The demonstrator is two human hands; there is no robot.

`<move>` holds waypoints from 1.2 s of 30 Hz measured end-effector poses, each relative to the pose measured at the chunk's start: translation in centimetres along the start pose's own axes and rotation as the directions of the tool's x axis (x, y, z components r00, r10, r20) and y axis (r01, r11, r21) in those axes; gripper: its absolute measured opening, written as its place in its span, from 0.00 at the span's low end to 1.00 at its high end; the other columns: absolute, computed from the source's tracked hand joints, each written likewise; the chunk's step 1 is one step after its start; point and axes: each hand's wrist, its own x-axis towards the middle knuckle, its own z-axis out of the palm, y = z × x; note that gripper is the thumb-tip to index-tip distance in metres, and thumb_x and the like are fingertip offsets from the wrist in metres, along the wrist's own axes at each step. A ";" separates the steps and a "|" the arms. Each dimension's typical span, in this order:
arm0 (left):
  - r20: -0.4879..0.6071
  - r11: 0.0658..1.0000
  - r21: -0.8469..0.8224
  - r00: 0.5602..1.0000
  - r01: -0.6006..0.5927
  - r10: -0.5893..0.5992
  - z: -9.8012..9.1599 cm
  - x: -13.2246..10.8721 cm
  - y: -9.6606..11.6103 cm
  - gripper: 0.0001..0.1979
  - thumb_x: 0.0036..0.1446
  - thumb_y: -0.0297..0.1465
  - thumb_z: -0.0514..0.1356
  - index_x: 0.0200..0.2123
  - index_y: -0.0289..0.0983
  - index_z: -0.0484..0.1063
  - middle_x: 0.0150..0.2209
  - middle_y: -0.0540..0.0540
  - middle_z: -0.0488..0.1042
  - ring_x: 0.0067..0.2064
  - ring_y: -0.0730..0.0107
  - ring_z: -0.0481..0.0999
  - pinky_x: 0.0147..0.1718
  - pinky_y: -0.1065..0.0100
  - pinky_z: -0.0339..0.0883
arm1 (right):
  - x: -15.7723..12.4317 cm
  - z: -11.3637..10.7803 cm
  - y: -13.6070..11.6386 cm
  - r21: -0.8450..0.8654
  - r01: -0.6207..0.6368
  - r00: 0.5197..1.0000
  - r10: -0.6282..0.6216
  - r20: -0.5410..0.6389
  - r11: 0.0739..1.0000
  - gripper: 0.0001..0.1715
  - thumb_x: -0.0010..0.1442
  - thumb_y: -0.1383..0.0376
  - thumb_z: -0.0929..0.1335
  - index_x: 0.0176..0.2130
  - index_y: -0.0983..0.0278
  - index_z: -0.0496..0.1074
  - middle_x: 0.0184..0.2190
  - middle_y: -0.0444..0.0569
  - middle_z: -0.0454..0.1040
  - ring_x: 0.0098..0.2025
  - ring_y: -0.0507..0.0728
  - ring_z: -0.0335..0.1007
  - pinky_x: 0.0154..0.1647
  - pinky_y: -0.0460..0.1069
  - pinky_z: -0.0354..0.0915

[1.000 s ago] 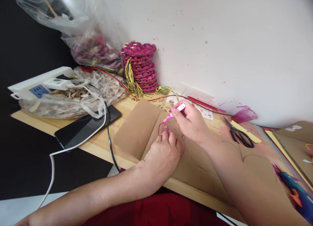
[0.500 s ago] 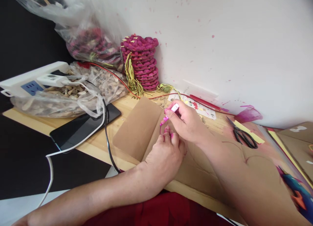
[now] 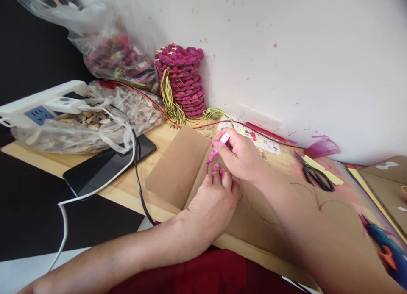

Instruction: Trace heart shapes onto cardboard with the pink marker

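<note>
In the head view, a sheet of brown cardboard [image 3: 178, 167] with a crease across it lies on the wooden table [image 3: 162, 135], and both hands are over it. The right hand [image 3: 240, 156] pinches a white marker [image 3: 224, 138] between thumb and fingers; the marker's lower end is smeared pink, and it points down at the cardboard, near a thin curved line on its surface. The left hand [image 3: 216, 201] rests on the cardboard just below the marker tip, its fingers bent and stained pink; whether they pinch anything underneath I cannot tell. More curved lines run across the right part of the cardboard. Beyond its far edge stand a stack of purple knobbly rings [image 3: 187, 84] with yellow tassels [image 3: 168, 97] and, further right, a white sheet with small stars [image 3: 269, 145]. To the left of the cardboard lies a black phone [image 3: 95, 171], crossed by a white cable [image 3: 108, 186], with a clear bag of brownish pieces [image 3: 66, 137] and a white power strip [image 3: 19, 107] behind it. To the right of the cardboard's far part, black-handled scissors [image 3: 322, 181] lie beside a yellow strip [image 3: 333, 176].
</note>
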 end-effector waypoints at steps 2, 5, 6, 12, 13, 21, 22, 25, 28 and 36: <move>0.001 1.000 0.002 1.000 0.000 0.000 0.1 0.0 0.1 0.19 0.65 0.33 0.55 0.52 0.27 0.74 0.49 0.24 0.76 0.55 0.35 0.77 0.43 0.52 0.75 | 0.2 -0.1 0.3 -0.024 -0.009 1.000 0.008 -0.023 1.000 0.08 0.68 0.60 0.64 0.35 0.60 0.66 0.25 0.42 0.76 0.26 0.53 0.68 0.31 0.49 0.59; 0.002 1.000 0.013 1.000 -0.001 0.001 0.2 -0.1 0.1 0.19 0.63 0.31 0.56 0.53 0.25 0.74 0.48 0.24 0.76 0.55 0.35 0.77 0.42 0.53 0.75 | 0.5 -0.3 0.9 -0.079 -0.020 0.998 0.015 -0.064 0.997 0.09 0.67 0.59 0.65 0.35 0.60 0.66 0.26 0.43 0.75 0.27 0.53 0.67 0.31 0.49 0.58; 0.000 1.000 0.020 1.000 -0.003 0.003 0.2 -0.1 0.1 0.20 0.63 0.31 0.56 0.53 0.25 0.73 0.49 0.24 0.76 0.54 0.35 0.77 0.42 0.53 0.75 | 0.6 -0.4 1.1 -0.095 -0.025 0.997 0.018 -0.075 0.995 0.09 0.67 0.58 0.65 0.35 0.60 0.67 0.26 0.43 0.75 0.27 0.53 0.66 0.31 0.49 0.58; -0.010 1.000 0.025 1.000 -0.018 0.018 0.2 -0.3 0.0 0.20 0.62 0.30 0.56 0.55 0.25 0.72 0.49 0.24 0.75 0.55 0.37 0.77 0.44 0.52 0.75 | 0.8 -1.0 2.3 -0.115 -0.061 0.993 0.049 -0.112 0.991 0.12 0.66 0.56 0.65 0.35 0.60 0.67 0.26 0.43 0.73 0.27 0.53 0.64 0.31 0.49 0.57; -0.006 1.000 0.024 1.000 -0.019 0.019 0.2 -0.3 0.0 0.20 0.62 0.30 0.56 0.55 0.25 0.72 0.49 0.24 0.75 0.55 0.36 0.77 0.44 0.53 0.75 | 0.8 -1.1 2.5 -0.108 -0.072 0.992 0.059 -0.114 0.992 0.12 0.66 0.55 0.65 0.35 0.60 0.67 0.26 0.43 0.73 0.27 0.53 0.64 0.31 0.50 0.57; -0.033 0.999 0.052 0.999 -0.007 0.009 0.3 -0.3 0.0 0.20 0.62 0.31 0.57 0.54 0.26 0.73 0.49 0.26 0.76 0.52 0.38 0.79 0.44 0.53 0.75 | 0.8 -1.7 2.7 -0.126 -0.074 0.986 0.054 -0.158 0.989 0.11 0.66 0.57 0.66 0.35 0.60 0.67 0.26 0.43 0.74 0.26 0.53 0.64 0.30 0.50 0.56; -0.037 0.999 0.053 0.999 -0.005 0.007 0.4 -0.3 0.0 0.20 0.63 0.32 0.57 0.54 0.26 0.73 0.50 0.25 0.76 0.53 0.38 0.78 0.44 0.52 0.75 | 0.7 -1.8 2.5 -0.123 -0.063 0.986 0.043 -0.160 0.990 0.10 0.66 0.57 0.66 0.35 0.60 0.67 0.26 0.42 0.74 0.26 0.53 0.64 0.30 0.49 0.56; -0.037 0.999 0.050 0.999 -0.012 0.014 0.4 -0.3 0.0 0.20 0.63 0.32 0.57 0.54 0.24 0.72 0.49 0.23 0.75 0.53 0.37 0.78 0.45 0.51 0.74 | 0.3 -1.5 1.7 -0.067 -0.024 0.993 0.016 -0.118 0.997 0.11 0.67 0.57 0.66 0.36 0.60 0.67 0.26 0.42 0.75 0.26 0.52 0.64 0.30 0.49 0.57; -0.011 0.999 0.033 1.000 -0.019 0.019 0.3 -0.3 -0.1 0.19 0.62 0.30 0.57 0.53 0.25 0.72 0.49 0.24 0.75 0.53 0.36 0.78 0.45 0.50 0.73 | 0.1 -1.0 0.8 0.022 -0.006 1.000 0.005 0.011 1.000 0.10 0.67 0.57 0.65 0.36 0.60 0.68 0.27 0.42 0.76 0.26 0.52 0.65 0.30 0.48 0.58; 0.001 0.999 0.032 1.000 -0.021 0.021 0.1 -0.2 -0.1 0.20 0.63 0.32 0.58 0.54 0.26 0.73 0.51 0.25 0.75 0.56 0.38 0.76 0.46 0.51 0.74 | 0.4 -0.4 0.6 0.016 -0.027 0.999 0.027 0.036 1.000 0.09 0.67 0.59 0.65 0.35 0.60 0.67 0.27 0.41 0.77 0.27 0.52 0.67 0.32 0.49 0.59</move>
